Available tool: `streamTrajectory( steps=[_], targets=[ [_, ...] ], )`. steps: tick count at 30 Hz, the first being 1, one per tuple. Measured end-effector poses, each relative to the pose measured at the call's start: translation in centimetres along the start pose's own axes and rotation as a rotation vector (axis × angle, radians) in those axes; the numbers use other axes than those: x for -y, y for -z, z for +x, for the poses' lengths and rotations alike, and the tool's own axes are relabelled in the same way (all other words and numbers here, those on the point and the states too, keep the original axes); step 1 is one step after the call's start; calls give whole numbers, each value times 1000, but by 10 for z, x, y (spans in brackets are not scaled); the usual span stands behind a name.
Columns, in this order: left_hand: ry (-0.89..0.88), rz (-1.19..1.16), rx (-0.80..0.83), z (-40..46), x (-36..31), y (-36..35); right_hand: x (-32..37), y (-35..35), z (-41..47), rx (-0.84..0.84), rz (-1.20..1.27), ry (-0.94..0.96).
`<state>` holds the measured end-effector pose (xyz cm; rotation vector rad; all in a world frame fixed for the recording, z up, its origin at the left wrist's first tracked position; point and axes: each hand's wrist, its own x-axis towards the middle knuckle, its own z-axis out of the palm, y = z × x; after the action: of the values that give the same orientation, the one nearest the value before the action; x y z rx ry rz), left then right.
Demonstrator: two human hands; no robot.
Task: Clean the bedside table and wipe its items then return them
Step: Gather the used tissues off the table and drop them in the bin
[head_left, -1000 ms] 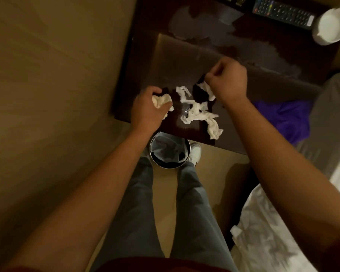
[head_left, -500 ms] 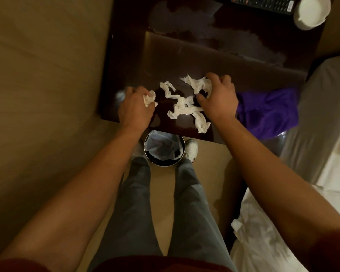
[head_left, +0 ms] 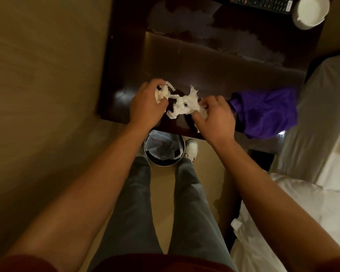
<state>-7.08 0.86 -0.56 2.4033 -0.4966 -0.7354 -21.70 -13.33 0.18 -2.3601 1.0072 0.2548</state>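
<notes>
Crumpled white tissue scraps (head_left: 182, 105) lie bunched at the near edge of the dark bedside table (head_left: 214, 65). My left hand (head_left: 145, 108) is closed around a wad of the tissue at the pile's left end. At the right end, my right hand (head_left: 214, 118) pinches more of it against the tabletop. A purple cloth (head_left: 267, 112) lies crumpled on the table just right of my right hand. A black remote (head_left: 263, 2) and a white ashtray (head_left: 310, 11) rest at the table's far right corner.
A small round bin (head_left: 163, 150) with a plastic liner stands on the floor under the table's near edge, between my feet. The bed with white linen (head_left: 312, 193) borders the right side. A beige wall (head_left: 47, 95) runs along the left. Dull smears mark the far half of the tabletop.
Both hands have drawn together toward the table's near edge, gathering the scattered tissue into one bunch. My right hand came back from the far side with tissue in its fingers.
</notes>
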Motion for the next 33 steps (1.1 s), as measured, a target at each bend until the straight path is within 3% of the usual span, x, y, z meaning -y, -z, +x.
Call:
streamTrajectory(
  steps=[10,15,19,33],
  targets=[
    [-35,142,151,-6,8,-28,-4,-27,-20,55,-136,3],
    [-84,217,94,-11,3,-35,-1,-30,-8,23,-70,9],
    [-57,203,169,-4,-3,-34,8,-31,2,58,-28,18],
    [133,-313,37,-59,-12,-27,14,-1,-28,14,318,44]
  ],
)
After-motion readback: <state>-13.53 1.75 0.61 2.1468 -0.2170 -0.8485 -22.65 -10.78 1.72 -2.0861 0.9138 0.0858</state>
